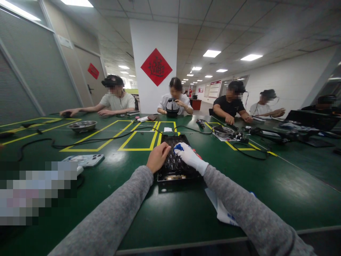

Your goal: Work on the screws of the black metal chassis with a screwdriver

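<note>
A black open device with a gridded inside [174, 161] lies on the green table [165, 213] in front of me. My bare left hand [157, 156] rests on its left edge with the fingers curled together at the rim. My right hand [188, 155] wears a white glove with blue fingertips and presses down on the device's upper right part. A small red item shows just beside the glove; what the gloved fingers hold, if anything, is hidden.
A white and blue sheet [222, 209] lies under my right forearm. A phone [85, 160] lies to the left, black cables [87, 141] cross yellow taped boxes, and metal bowls [82, 126] [223, 131] stand further back. Several people sit along the far side.
</note>
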Available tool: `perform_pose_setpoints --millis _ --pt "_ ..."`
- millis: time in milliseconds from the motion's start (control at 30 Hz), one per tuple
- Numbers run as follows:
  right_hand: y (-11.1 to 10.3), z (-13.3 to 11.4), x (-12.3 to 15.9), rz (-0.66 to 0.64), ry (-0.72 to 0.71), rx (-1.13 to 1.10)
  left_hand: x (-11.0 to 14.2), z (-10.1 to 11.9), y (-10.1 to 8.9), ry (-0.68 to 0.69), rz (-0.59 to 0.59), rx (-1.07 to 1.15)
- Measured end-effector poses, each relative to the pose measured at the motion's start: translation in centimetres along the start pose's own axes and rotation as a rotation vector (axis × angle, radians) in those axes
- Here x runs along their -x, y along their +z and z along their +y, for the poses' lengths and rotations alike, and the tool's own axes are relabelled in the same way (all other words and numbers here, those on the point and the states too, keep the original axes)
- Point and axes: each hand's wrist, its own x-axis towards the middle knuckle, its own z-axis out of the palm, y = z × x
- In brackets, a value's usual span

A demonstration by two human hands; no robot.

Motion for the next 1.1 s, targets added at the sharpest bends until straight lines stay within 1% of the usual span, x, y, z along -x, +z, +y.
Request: perform_pose_setpoints --millis 100,133,167,233,267,333,400,433,467,567,633,800,933,1100 --pt "-0.2 0.0 -0.2 0.069 0.035 0.035 -0.2 -2.0 0.6 -0.22 0.158 -0.008" --pt "-0.3 0.0 -0.2 0.087 0.035 0.043 -0.3 -2.7 0.9 -0.302 0.176 -0.006" --pt "-0.3 -0.1 -0.3 0.09 0.027 0.045 -0.4 -3.4 1.1 -0.363 0.165 -0.002" --pt "-0.4 -0.4 -0.2 0.033 0.0 0.021 -0.5 -4.6 1.4 -0.418 0.073 0.009" --pt "-0.3 -0.7 -0.1 -0.034 -0.014 -0.003 -0.6 -4.9 1.5 -0.42 0.026 0.012" --pt "-0.3 -1.4 0.2 -0.233 -0.039 -0.066 -0.7 -5.4 1.7 -0.415 -0.028 0.01" --pt "-0.3 -2.3 0.6 -0.426 -0.052 -0.106 -0.7 -5.5 1.8 -0.412 -0.027 0.004" --pt "-0.3 -2.8 0.9 -0.483 -0.052 -0.1 -0.7 -5.5 1.8 -0.409 -0.02 0.002" --pt "-0.4 -3.2 1.1 -0.514 -0.049 -0.072 -0.6 -5.5 1.8 -0.401 -0.015 0.001" --pt "-0.6 -4.2 1.7 -0.563 -0.055 0.043 -0.6 -5.5 1.8 -0.38 -0.011 0.0" --pt "-0.6 -4.4 1.8 -0.586 -0.073 0.093 -0.5 -5.5 1.8 -0.379 -0.014 -0.003" --pt "-0.3 -3.8 1.8 -0.59 -0.136 0.122 -0.5 -5.4 1.7 -0.391 -0.027 -0.008" --pt "0.1 -3.2 1.8 -0.613 -0.164 0.138 -0.6 -5.3 1.7 -0.391 -0.03 -0.009" --pt "0.4 -3.0 1.8 -0.628 -0.19 0.139 -0.6 -5.3 1.7 -0.401 -0.034 -0.016"
